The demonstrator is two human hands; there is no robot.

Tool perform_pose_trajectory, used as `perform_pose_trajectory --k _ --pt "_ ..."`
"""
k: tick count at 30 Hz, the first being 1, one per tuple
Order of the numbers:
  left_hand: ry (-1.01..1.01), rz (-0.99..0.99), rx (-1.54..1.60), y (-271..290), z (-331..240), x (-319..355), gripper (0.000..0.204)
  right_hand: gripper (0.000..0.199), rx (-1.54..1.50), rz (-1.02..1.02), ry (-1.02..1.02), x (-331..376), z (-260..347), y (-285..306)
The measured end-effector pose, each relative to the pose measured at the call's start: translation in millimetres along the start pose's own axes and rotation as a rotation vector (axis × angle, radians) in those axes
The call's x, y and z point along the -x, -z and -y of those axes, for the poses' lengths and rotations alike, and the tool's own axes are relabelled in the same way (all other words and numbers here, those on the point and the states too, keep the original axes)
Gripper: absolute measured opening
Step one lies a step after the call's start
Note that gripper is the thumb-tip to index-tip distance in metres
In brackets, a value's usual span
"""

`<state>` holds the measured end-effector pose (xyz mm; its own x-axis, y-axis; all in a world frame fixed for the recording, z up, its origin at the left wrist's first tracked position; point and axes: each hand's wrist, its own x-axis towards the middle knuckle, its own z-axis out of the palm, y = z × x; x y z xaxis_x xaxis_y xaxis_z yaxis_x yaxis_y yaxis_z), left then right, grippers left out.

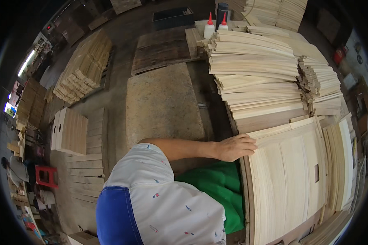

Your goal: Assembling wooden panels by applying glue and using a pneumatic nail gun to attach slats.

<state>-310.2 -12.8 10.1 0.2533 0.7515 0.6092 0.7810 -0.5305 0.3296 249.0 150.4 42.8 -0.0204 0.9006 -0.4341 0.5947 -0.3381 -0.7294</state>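
My left hand [236, 148] is at the far left corner of a pale wooden panel [280, 171] on the workbench. Its fingers are bent together over the panel's edge, and the thumb side is hidden. Several boards side by side make up the panel, with a narrow wooden strip [280, 128] along its far edge. A small rectangular slot [317, 173] shows toward the panel's right side. My right hand is out of sight. Below my left forearm hangs green cloth [212, 192], beside the bench edge.
Stacked thin wooden slats [257, 77] cover the far bench. Two white bottles with red nozzles [209, 29] and a dark cylinder [221, 14] stand behind them. More boards [339, 163] lean at right. A bare board [163, 106], stacked wood [84, 65] and a red stool [46, 176] lie left.
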Motion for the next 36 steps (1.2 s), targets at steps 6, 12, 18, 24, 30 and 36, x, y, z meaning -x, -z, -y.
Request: perform_pose_trajectory --k 6,12,18,24,30,36 --pt "0.006 -0.026 0.017 -0.8 -0.5 -7.5 0.020 0.068 0.452 -0.355 -0.196 88.4 -52.7 39.3" --pt "-0.032 0.010 0.050 -5.9 -3.2 -21.2 0.018 0.079 0.832 -0.699 -0.515 188.5 -109.4 10.1" --pt "0.010 0.032 -0.083 19.9 1.5 -20.1 0.022 0.044 0.490 -0.689 -0.009 197.3 -132.7 -0.3" --pt "0.036 0.201 -0.042 28.8 -12.2 -35.5 0.026 0.048 0.411 -0.798 -0.179 206.1 -117.9 -13.0" --pt "0.043 0.262 0.041 26.0 -9.5 -51.4 0.025 0.047 0.404 -0.826 -0.208 216.9 -112.2 -14.6" --pt "0.114 0.297 0.059 24.5 -3.1 -72.4 0.019 0.043 0.391 -0.801 -0.239 203.8 -83.8 -23.7"
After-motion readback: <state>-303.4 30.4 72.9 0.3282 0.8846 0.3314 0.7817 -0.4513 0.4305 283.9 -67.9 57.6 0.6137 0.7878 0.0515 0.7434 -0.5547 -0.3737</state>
